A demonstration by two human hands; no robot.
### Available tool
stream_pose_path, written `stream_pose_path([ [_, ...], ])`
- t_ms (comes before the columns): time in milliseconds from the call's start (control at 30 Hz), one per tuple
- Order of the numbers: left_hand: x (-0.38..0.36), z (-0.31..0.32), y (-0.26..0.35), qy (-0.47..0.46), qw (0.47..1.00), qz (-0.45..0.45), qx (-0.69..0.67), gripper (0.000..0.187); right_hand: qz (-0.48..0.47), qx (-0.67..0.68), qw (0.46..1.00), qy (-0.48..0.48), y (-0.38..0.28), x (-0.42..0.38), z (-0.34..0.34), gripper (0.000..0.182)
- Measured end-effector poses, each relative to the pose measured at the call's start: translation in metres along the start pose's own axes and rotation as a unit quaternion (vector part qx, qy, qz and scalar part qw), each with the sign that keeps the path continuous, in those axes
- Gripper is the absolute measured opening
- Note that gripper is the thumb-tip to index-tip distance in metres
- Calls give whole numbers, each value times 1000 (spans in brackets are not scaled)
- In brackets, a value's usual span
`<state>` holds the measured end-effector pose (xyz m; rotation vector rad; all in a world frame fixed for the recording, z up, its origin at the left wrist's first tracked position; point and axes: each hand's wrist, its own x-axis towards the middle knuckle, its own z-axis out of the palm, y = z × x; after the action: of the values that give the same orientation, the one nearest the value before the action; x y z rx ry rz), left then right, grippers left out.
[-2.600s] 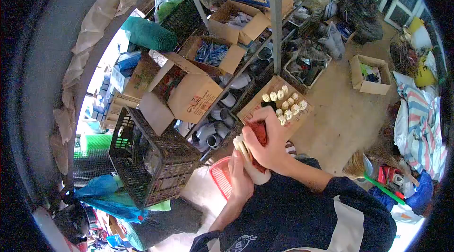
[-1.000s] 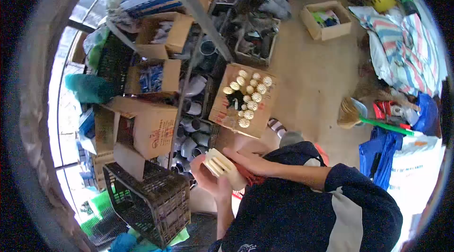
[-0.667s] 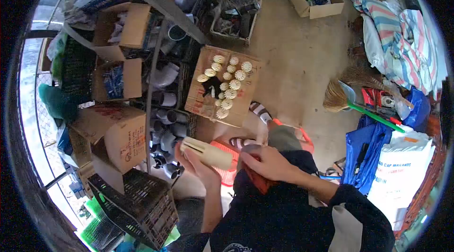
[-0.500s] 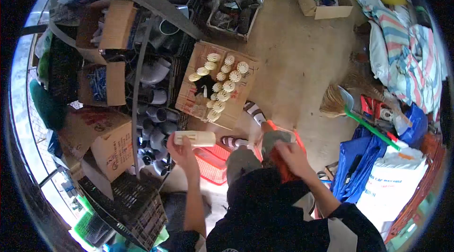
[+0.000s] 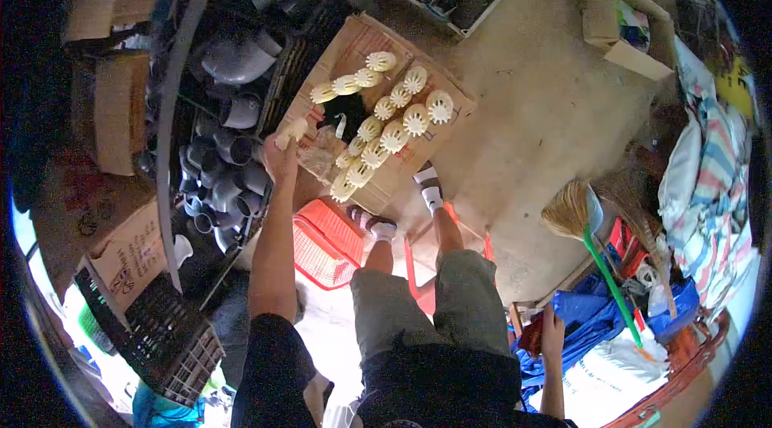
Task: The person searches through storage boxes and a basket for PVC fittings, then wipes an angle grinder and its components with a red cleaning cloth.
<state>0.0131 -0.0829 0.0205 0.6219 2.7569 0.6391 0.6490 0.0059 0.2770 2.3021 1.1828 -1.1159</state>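
My left hand [image 5: 281, 159] is closed round a cream plastic piece [image 5: 293, 132], seen end-on at the left edge of a flattened cardboard sheet [image 5: 402, 171]. On that sheet stand several cream, slotted plastic parts [image 5: 392, 137] in slanting rows. A black patch and some clear plastic wrap [image 5: 322, 148] lie between the rows and my left hand. Low on the right, my right hand [image 5: 552, 339] grips a dark red object [image 5: 532, 335] whose kind I cannot make out. It is beside a blue plastic bag [image 5: 579, 311].
A red plastic basket [image 5: 328, 243] sits near my feet, with a red stool frame [image 5: 412, 267] behind my legs. Grey pipe fittings [image 5: 233, 151] fill the left rack. A straw broom [image 5: 569, 211], a striped sack [image 5: 708, 163] and an open carton [image 5: 627, 26] stand on the right.
My left hand has carried the cream piece forward to the cardboard sheet. My right hand has moved from my lap to the lower right. The view has shifted, and my legs now appear straighter.
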Motion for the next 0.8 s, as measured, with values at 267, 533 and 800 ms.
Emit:
stream_pose_path([
  [267, 51, 79, 15, -49, 989, -27, -136, 36, 89, -61, 994, -22, 45, 17, 33, 63],
  [533, 43, 47, 61, -49, 998, 12, -45, 44, 70, -3, 997, -43, 82, 46, 34, 67],
  [800, -38, -2, 47, -3, 999, 39, -1, 56, 16, 253, 966, -56, 45, 130, 87, 47],
])
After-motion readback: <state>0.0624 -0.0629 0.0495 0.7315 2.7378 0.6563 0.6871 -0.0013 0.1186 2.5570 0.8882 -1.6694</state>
